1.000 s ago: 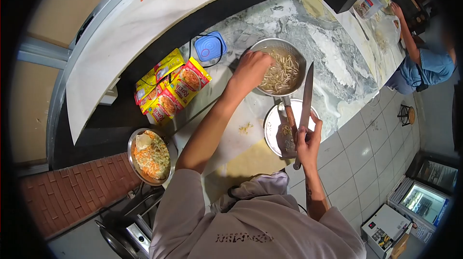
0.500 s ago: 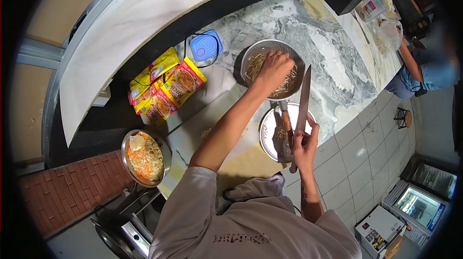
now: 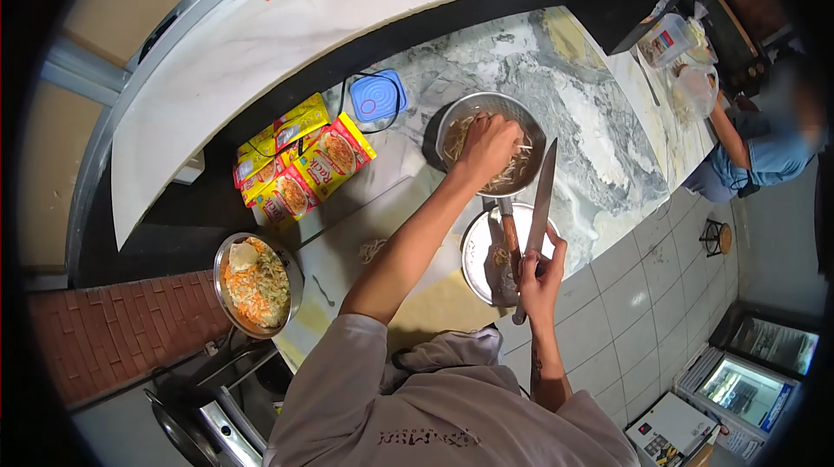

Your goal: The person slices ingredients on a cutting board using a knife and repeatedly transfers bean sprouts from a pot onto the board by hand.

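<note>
My left hand (image 3: pixel 489 147) is closed on some bean sprouts (image 3: pixel 524 142) over a metal saucepan (image 3: pixel 536 180), with pale strands poking out beside the fingers. More sprouts lie in liquid in the pan. My right hand (image 3: pixel 540 283) grips a long knife (image 3: pixel 544 193), its blade pointing up and away, just right of the pan's wooden handle (image 3: pixel 510 232). Beneath the handle and knife is a round white plate (image 3: pixel 474 251) with a few brownish scraps on it. A small heap of strands (image 3: pixel 372 250) lies on the counter beside my left forearm.
Yellow-and-red food packets (image 3: pixel 304 163) and a blue lidded box (image 3: pixel 373 95) with a black cord lie at the counter's back left. A metal bowl (image 3: pixel 295 280) of shredded vegetables stands at left. Another person (image 3: pixel 769 150) handles a clear plastic container (image 3: pixel 695 89) at far right.
The view has shifted slightly. My left hand has drawn its fingers together and sits higher in the pan, with sprouts now showing at the fingers. My right hand keeps the knife.
</note>
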Motion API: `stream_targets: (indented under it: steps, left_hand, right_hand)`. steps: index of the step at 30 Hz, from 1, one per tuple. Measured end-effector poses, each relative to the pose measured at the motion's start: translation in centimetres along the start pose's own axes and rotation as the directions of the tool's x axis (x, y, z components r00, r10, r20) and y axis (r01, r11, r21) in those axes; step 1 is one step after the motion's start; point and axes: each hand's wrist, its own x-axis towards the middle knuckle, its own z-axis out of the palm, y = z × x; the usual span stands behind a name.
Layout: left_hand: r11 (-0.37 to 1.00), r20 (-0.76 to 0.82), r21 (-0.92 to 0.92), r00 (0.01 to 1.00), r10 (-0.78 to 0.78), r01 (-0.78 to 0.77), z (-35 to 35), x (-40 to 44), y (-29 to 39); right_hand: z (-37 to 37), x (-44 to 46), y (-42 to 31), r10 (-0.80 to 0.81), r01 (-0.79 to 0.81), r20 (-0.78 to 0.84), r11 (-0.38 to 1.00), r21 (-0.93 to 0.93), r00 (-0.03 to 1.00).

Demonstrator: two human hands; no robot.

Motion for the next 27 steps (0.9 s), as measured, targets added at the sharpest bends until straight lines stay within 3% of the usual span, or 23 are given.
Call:
stream_targets:
  steps: [5, 8, 12, 14, 15, 17, 18, 20, 24, 26, 27]
  left_hand:
    - [0.963, -0.096, -0.262, 0.992, -0.088, 0.06, -0.9, -0.7, 0.2]
    - [0.947, -0.106, -0.314, 0.989, -0.108, 0.069, -1.8, -0.7, 0.1]
    - [0.936, 0.019, -0.295, 0.981, -0.194, 0.191, -3.4, -0.5, 0.3]
    - [0.946, -0.134, -0.244, 0.959, -0.249, 0.212, -3.9, -0.9, 0.8]
    - [0.947, -0.137, -0.244, 0.959, -0.246, 0.208, -4.3, -1.0, 0.8]
    - [0.874, -0.192, -0.46, 0.943, -0.272, 0.159, -5.3, -2.1, 0.4]
    - [0.872, -0.191, -0.462, 0.942, -0.275, 0.16, -6.4, -3.2, 0.6]
    - [0.624, -0.111, -0.743, 0.874, -0.473, 0.244, -8.8, -6.5, 0.8]
    - [0.666, -0.18, -0.694, 0.83, -0.528, 0.274, -11.6, -15.4, 0.9]
    - [0.738, -0.114, -0.421, 0.777, -0.62, 0.527, -11.5, -20.5, 1.7]
    - [0.721, -0.097, -0.419, 0.762, -0.64, 0.552, -11.0, -22.8, 2.3]
  right_hand:
    - [0.0, -0.1, -0.4, -0.013, 0.013, -0.015, 1.0, 0.0, 1.0]
    - [0.2, -0.3, -2.2, 0.046, -0.041, -0.032, 0.99, 0.136, 0.998]
    - [0.1, -0.5, -3.2, 0.045, -0.04, -0.029, 0.988, 0.148, 0.999]
    - [0.0, -0.5, -3.8, 0.054, -0.049, -0.029, 0.986, 0.157, 0.998]
    - [0.0, -0.6, -3.9, 0.054, -0.049, -0.028, 0.987, 0.151, 0.998]
    - [-0.1, -0.6, -3.7, 0.056, -0.051, -0.029, 0.989, 0.142, 0.998]
    - [-0.1, -0.6, -3.2, 0.04, -0.034, -0.036, 0.988, 0.154, 0.999]
    - [0.0, -0.8, -3.2, 0.032, -0.027, -0.027, 0.987, 0.161, 0.999]
    - [0.5, -1.3, -5.7, 0.1, -0.117, 0.159, 0.988, 0.104, 0.982]
    - [1.9, -1.5, -5.7, -0.106, 0.107, 0.229, 0.994, 0.005, 0.968]
    - [2.5, -1.8, -5.6, -0.175, 0.201, 0.294, 0.978, -0.061, 0.94]
